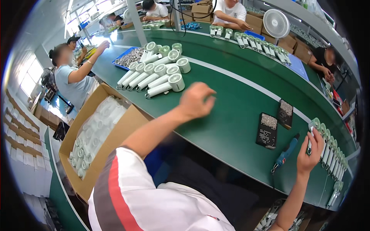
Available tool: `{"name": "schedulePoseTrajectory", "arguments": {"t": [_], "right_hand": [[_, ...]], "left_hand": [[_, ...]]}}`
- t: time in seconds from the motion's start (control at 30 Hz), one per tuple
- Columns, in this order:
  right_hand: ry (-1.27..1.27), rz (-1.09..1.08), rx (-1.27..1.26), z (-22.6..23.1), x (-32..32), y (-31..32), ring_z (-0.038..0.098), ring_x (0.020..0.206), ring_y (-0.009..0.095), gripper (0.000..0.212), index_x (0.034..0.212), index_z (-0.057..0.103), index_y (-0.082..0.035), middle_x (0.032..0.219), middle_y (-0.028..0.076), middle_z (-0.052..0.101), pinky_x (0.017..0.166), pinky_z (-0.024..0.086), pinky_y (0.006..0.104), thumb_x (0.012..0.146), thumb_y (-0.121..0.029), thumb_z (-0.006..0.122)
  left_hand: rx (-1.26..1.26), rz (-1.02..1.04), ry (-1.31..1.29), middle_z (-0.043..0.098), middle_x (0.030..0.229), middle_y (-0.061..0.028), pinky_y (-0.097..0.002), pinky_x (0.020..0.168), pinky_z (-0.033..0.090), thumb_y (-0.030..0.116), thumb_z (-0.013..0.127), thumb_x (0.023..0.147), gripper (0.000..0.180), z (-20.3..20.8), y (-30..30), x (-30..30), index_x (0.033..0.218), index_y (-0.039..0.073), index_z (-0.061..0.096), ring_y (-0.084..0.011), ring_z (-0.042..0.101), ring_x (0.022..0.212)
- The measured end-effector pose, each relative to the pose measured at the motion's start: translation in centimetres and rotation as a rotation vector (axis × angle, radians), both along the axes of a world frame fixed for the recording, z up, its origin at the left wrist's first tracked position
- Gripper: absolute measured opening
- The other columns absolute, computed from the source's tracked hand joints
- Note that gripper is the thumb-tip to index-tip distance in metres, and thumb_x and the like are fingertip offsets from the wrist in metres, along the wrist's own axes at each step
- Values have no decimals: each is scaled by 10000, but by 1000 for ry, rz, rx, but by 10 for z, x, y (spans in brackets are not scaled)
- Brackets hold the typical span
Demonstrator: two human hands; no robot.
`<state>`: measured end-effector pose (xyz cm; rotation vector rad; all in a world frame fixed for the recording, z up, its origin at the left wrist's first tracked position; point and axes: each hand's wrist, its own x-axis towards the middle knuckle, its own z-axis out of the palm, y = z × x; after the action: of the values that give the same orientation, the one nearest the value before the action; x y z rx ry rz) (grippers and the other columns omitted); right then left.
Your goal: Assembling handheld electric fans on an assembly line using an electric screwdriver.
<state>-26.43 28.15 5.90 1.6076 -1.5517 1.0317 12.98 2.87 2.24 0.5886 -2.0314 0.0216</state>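
Note:
My left hand is over the green table, its thumb and fingers loosely curved and apart, with nothing visible between them. Just left of it lies a group of white handheld fans with round heads and wrist loops. At the right, my right hand has its fingers around a pale handheld fan, partly hidden by the fingers. That fan is at the near end of a row of similar fans with green heads. A teal electric screwdriver lies left of my right hand.
Two black trays of small screws sit left of the screwdriver. A blue tray of metal parts is behind the white fans. An open cardboard box of wrapped parts stands left. Co-workers sit around the table; a white desk fan stands beyond.

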Motion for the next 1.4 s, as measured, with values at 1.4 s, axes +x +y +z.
{"name": "schedulePoseTrajectory", "arguments": {"t": [1.4], "right_hand": [[-1600,759,430,-56,188,-56,720,948,213,307,1257,637,103,1108,161,722,824,601,338,1022,-94,629]], "left_hand": [[1457,-682,-191,736,917,-139,-323,670,547,250,839,861,403,31,38,-103,1026,-95,713,-185,704,767]]}}
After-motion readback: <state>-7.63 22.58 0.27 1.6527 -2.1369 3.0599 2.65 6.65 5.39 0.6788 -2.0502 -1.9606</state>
